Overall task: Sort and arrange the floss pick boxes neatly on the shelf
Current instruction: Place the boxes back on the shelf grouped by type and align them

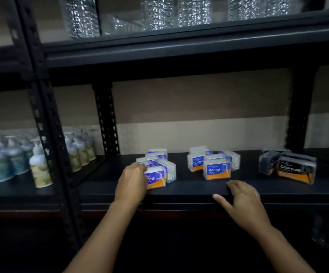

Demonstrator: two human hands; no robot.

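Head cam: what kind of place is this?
Likely a stockroom or shop storage area: dark metal shelving, floss pick boxes grouped by type, rows of identical pump bottles on the neighbouring shelf, wrapped bottles above.

Front clear box (216, 170) reads "Round"; box behind it (196, 163) likewise; black box (295, 170) reads "Charcoal"; left box (156, 179) shows "oth".

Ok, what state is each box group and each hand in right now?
Smooth boxes: loosely clustered, some turned sideways.
Round boxes: loose group, front one upright, label forward.
Charcoal boxes: grouped at right, uneven.
Left hand: touching the front Smooth box.
Right hand: open, at the shelf edge, holding nothing.
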